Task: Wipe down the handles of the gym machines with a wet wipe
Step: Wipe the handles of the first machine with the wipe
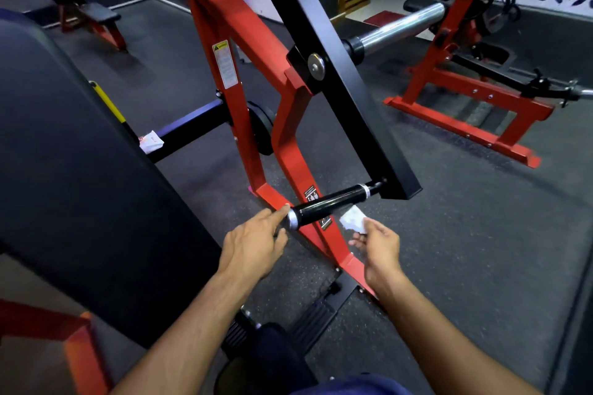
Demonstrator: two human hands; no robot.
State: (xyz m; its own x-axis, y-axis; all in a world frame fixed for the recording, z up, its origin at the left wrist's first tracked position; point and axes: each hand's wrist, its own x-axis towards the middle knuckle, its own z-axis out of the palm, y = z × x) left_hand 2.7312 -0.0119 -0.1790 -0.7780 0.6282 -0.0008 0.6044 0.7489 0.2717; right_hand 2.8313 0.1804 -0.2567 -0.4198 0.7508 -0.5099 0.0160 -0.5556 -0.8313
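Note:
A black handle (330, 202) with chrome end caps juts from the black lever arm (346, 83) of a red-framed gym machine (224, 42). My left hand (255, 242) reaches to the handle's near end, its forefinger touching the chrome cap, fingers mostly straight. My right hand (377, 245) pinches a small white wet wipe (353, 220) just below and right of the handle, apart from it.
A large black seat pad (80, 170) fills the left. A crumpled white scrap (150, 141) lies on a black crossbar. Another red machine (465, 99) with a chrome sleeve (398, 30) stands at the right. A black footplate (321, 314) sits below on dark rubber flooring.

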